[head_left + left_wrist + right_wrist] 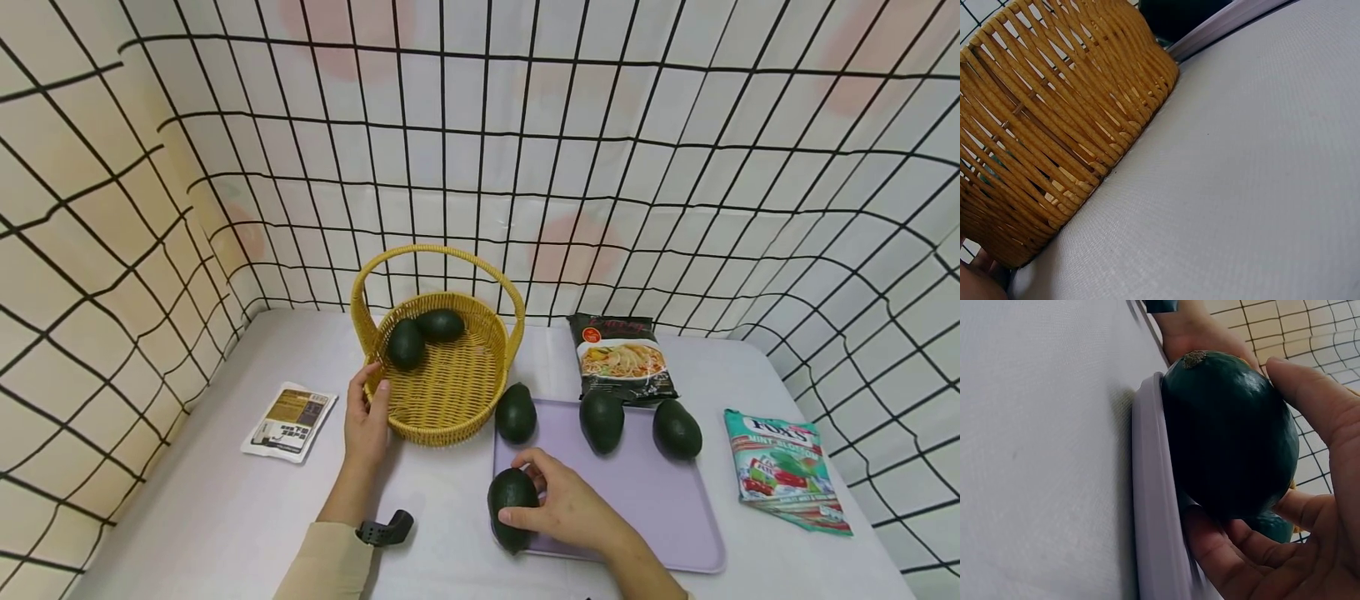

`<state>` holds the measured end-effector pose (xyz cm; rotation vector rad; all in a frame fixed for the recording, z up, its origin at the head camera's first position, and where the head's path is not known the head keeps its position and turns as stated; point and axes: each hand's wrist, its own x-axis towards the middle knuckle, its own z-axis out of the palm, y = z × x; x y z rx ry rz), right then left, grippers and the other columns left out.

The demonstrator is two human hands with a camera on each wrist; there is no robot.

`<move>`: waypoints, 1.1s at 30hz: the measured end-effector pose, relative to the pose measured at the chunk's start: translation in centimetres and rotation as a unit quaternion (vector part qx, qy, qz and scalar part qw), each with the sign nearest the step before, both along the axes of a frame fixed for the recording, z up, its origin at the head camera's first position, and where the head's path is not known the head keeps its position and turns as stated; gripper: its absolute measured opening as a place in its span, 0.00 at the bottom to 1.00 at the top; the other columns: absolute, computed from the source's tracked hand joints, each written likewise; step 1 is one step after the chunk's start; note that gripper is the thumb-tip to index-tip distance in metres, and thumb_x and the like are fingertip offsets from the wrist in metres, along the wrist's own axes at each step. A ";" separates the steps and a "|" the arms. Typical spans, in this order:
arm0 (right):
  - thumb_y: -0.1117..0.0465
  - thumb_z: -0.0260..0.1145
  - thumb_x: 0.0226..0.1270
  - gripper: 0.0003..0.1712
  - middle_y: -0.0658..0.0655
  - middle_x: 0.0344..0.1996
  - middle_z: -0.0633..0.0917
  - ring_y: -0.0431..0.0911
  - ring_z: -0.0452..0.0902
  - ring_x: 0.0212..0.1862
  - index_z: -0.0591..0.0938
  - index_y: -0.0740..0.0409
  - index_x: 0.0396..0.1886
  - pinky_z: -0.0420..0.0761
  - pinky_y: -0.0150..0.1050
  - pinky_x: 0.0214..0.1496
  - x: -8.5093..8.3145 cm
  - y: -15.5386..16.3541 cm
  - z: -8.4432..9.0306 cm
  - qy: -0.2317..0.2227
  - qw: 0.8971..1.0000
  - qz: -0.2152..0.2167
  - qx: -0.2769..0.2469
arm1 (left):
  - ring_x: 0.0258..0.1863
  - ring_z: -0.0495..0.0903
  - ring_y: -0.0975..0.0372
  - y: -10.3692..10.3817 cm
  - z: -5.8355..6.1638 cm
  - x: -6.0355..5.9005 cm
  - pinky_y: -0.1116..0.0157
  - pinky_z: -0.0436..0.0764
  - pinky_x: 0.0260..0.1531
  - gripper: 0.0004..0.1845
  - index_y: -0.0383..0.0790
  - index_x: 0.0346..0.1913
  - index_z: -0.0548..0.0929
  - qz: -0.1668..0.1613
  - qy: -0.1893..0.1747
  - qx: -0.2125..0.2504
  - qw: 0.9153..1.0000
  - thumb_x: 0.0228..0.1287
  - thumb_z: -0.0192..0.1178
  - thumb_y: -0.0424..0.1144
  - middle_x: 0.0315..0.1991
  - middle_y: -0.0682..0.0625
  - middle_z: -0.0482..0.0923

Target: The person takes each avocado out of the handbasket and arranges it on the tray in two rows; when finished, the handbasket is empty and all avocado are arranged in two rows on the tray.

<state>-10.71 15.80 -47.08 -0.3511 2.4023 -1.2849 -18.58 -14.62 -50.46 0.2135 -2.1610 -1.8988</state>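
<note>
In the head view, my right hand (573, 507) grips a dark green avocado (513, 508) at the near left corner of the lilac tray (637, 500). The right wrist view shows thumb and fingers around that avocado (1229, 437), beside the tray's rim (1159, 487). At the left side of the yellow wicker basket (442, 400), my left hand (367, 421) holds the rim between thumb and fingers. Inside the basket lie two avocados, one nearer (406, 344) and one behind (441, 325). Three more avocados (602, 421) sit along the tray's far side.
A black noodle packet (624, 358) lies behind the tray, and a mint-green candy bag (786, 471) is to its right. Left of the basket is a small white and brown pouch (290, 422). Black wire mesh (480, 125) surrounds the table's back and sides.
</note>
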 end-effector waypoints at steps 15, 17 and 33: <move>0.42 0.78 0.57 0.38 0.54 0.50 0.80 0.47 0.75 0.50 0.75 0.50 0.63 0.79 0.39 0.45 0.1 0.4 0.4 0.012 0.999 0.010 0.028 | 0.81 0.53 0.50 0.0 -0.2 0.0 0.44 0.55 0.77 0.23 0.51 0.73 0.66 0.004 0.003 0.003 1.000 0.80 0.49 0.48 0.80 0.47 0.57; 0.42 0.77 0.58 0.38 0.54 0.50 0.81 0.47 0.75 0.51 0.75 0.50 0.63 0.79 0.38 0.46 0.1 0.5 0.6 0.019 0.999 0.017 0.034 | 0.81 0.53 0.51 0.0 -0.2 0.0 0.44 0.55 0.77 0.23 0.50 0.73 0.66 0.004 0.002 0.003 1.000 0.80 0.49 0.48 0.80 0.48 0.57; 0.44 0.78 0.58 0.34 0.55 0.50 0.79 0.46 0.75 0.49 0.76 0.50 0.61 0.81 0.34 0.45 0.2 0.6 0.8 0.011 1.000 0.017 0.015 | 0.81 0.53 0.50 0.1 -0.1 0.0 0.44 0.56 0.77 0.24 0.51 0.73 0.66 0.000 -0.004 0.012 1.000 0.80 0.49 0.48 0.81 0.48 0.55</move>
